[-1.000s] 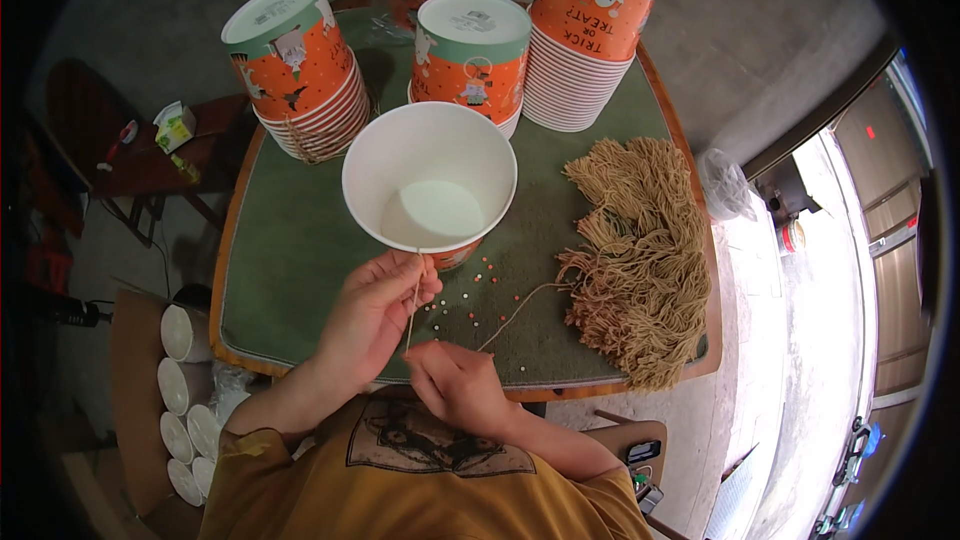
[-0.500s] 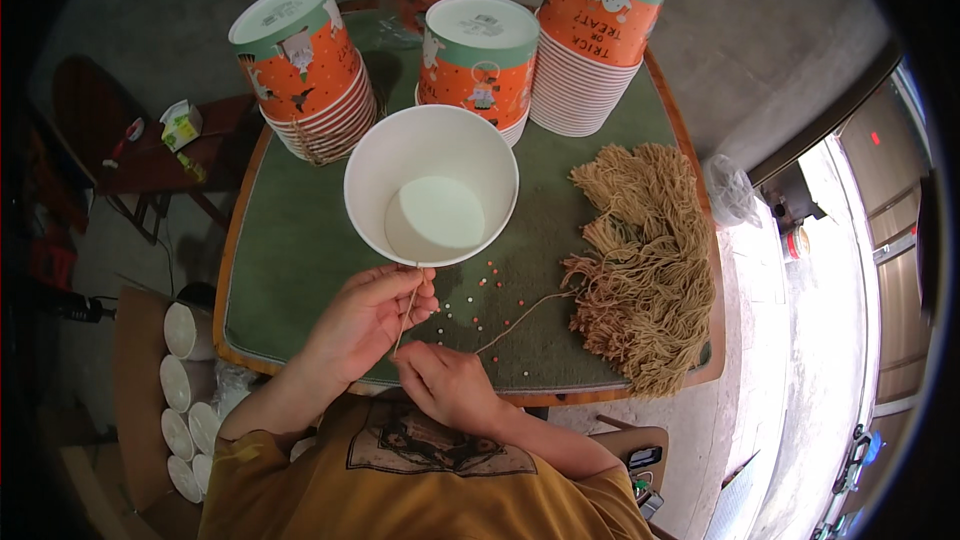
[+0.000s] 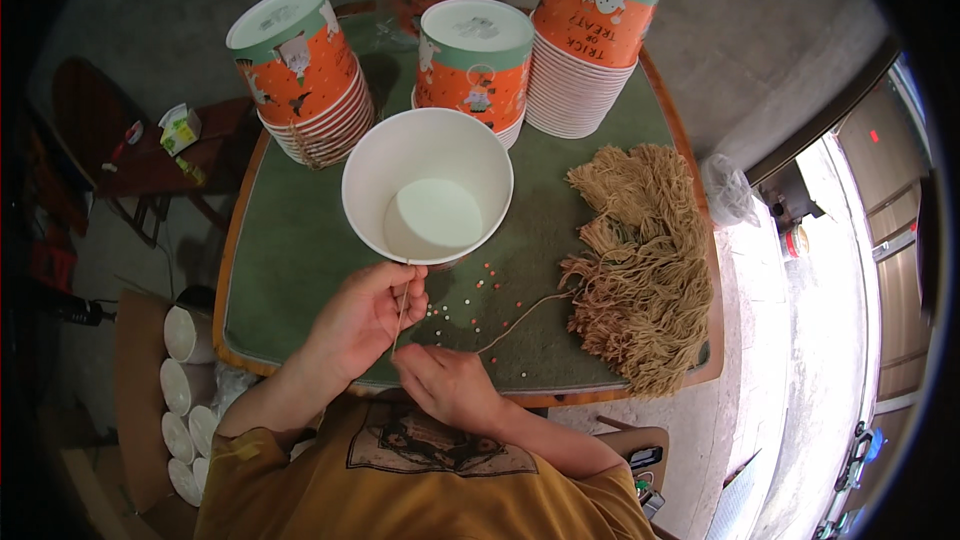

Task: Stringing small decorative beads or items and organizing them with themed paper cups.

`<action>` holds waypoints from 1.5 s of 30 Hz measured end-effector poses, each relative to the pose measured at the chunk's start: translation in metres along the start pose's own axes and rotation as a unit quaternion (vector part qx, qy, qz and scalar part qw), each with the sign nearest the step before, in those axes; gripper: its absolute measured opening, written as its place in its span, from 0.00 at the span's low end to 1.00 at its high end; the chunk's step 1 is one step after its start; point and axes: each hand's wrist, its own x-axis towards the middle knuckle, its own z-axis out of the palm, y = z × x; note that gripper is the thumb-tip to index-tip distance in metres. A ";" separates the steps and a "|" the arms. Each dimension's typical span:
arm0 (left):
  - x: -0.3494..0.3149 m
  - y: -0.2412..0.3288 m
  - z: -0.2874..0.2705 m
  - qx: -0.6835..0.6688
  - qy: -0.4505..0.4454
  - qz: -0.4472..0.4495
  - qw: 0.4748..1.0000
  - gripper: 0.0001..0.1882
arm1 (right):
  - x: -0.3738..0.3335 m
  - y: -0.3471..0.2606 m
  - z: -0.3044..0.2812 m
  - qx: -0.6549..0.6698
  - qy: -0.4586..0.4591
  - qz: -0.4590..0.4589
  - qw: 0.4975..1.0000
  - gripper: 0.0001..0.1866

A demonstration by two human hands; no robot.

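Tub (image 3: 430, 155): mid-table, mouth up, white inside, a bit of orange showing under the near edge.
Rim (image 3: 458, 257): near side is right at the L fingertips; too small to tell if cord goes thru a hole there. Light touch best, since the wall looks like thin card & could dent.
Cord (image 3: 401, 315): runs from rim down past L palm to R hand, nearly straight. Gentle tension should do; a yank might tear the edge.
L hand (image 3: 368, 312): thumb + forefinger pinching cord at the rim, other fingers loosely curled. Firm on cord, soft on tub, I'd say.
R hand (image 3: 447, 383): lower, nearer the body; fingers curled in, cord pinched at thumb side. Best pull is in line w/ cord, not sideways (tub could tip).
Tail (image 3: 521, 318): slack, btwn R hand & bundle; worth leaving slack so nothing drags.
Bundle (image 3: 645, 265): shaggy tan heap, right side of table. Strands could snag, so draw one at a time.
Dots (image 3: 480, 283): orange & white bits scattered btwn tub & R hand; prob. harmless.
Table (image 3: 285, 270): green top, wood edge.
Stacks: L stack (image 3: 300, 75), mid stack (image 3: 473, 65), R stack (image 3: 597, 40), all bottoms-up behind tub; mid one closest, so watch for bumps.
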 end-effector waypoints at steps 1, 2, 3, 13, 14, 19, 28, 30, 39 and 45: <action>0.000 -0.001 0.001 0.012 -0.003 0.017 1.000 0.07 | 0.000 0.000 -0.001 0.010 0.003 0.008 1.000 0.06; 0.000 -0.004 0.002 0.013 -0.006 0.018 1.000 0.07 | 0.001 0.000 -0.002 0.019 0.006 0.016 1.000 0.07; 0.000 -0.009 0.003 0.074 -0.028 0.062 0.995 0.08 | 0.001 -0.002 -0.008 0.017 0.008 0.016 1.000 0.07; 0.001 -0.015 0.030 0.569 -0.162 0.403 0.698 0.37 | -0.015 -0.050 -0.130 0.312 0.196 0.070 0.927 0.07; 0.001 -0.011 0.036 0.597 -0.114 0.414 0.677 0.37 | -0.010 -0.063 -0.134 0.313 0.252 0.118 0.908 0.05; 0.002 0.003 0.035 0.696 0.041 0.444 0.563 0.24 | -0.001 -0.044 -0.151 0.553 0.233 0.040 0.799 0.09; 0.009 0.120 -0.029 0.693 -0.032 0.465 0.551 0.16 | 0.032 -0.004 -0.142 0.707 0.181 0.112 0.674 0.09; 0.018 0.132 -0.040 0.711 -0.083 0.453 0.532 0.15 | 0.042 0.000 -0.129 0.690 0.186 0.163 0.680 0.09; -0.039 0.061 0.022 0.760 -0.105 0.343 0.542 0.19 | 0.047 0.022 -0.077 0.486 0.110 0.218 0.839 0.10; -0.037 0.067 0.027 0.698 -0.081 0.262 0.661 0.12 | 0.052 0.012 -0.073 0.464 0.084 0.159 0.867 0.11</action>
